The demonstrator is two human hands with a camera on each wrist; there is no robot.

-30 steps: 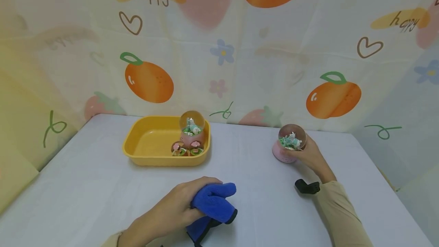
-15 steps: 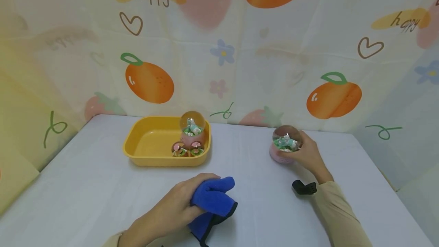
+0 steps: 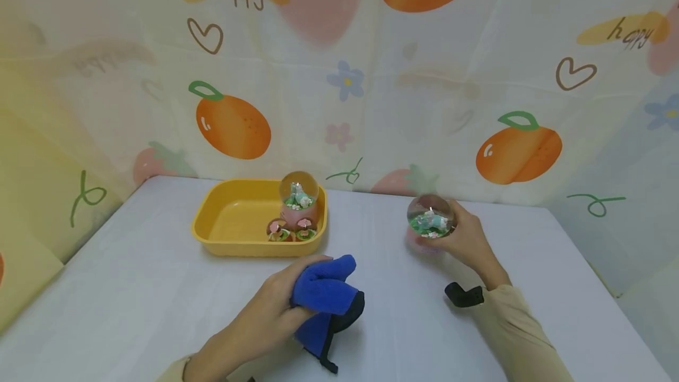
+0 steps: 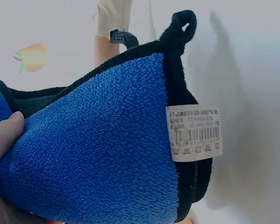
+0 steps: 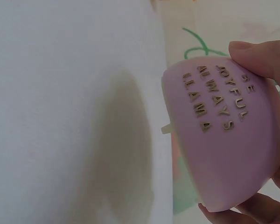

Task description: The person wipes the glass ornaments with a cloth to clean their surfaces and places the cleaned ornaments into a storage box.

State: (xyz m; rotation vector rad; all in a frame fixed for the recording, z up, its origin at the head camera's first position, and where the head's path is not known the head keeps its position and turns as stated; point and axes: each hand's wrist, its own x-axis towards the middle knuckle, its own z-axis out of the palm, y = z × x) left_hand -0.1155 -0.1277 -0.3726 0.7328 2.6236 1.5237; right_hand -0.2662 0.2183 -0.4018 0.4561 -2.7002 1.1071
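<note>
My right hand (image 3: pixel 468 243) grips a snow globe (image 3: pixel 431 217) with a pink base, right of the tray. Lettering runs across that base (image 5: pixel 214 135) in the right wrist view, and the underside is off the table, its shadow beside it. Inside the glass sit a pale llama-like figure and greenery. In my left hand (image 3: pixel 276 305) is a bunched blue towel (image 3: pixel 326 293) with black edging; its hanging loop and a white care label (image 4: pixel 194 133) show in the left wrist view. Another snow globe (image 3: pixel 299 196) stands in the yellow tray (image 3: pixel 223 247).
Two small domed ornaments, one of them a little globe (image 3: pixel 306 230), lie at the tray's front right corner. A printed cloth (image 3: pixel 403 105) hangs behind the white table (image 3: pixel 127 299). A black wrist-camera mount (image 3: pixel 464 295) sits by the right sleeve.
My right hand has carried the snow globe leftward, towards the tray. My left hand has raised the towel slightly, and more of its black-edged lower part hangs in view.
</note>
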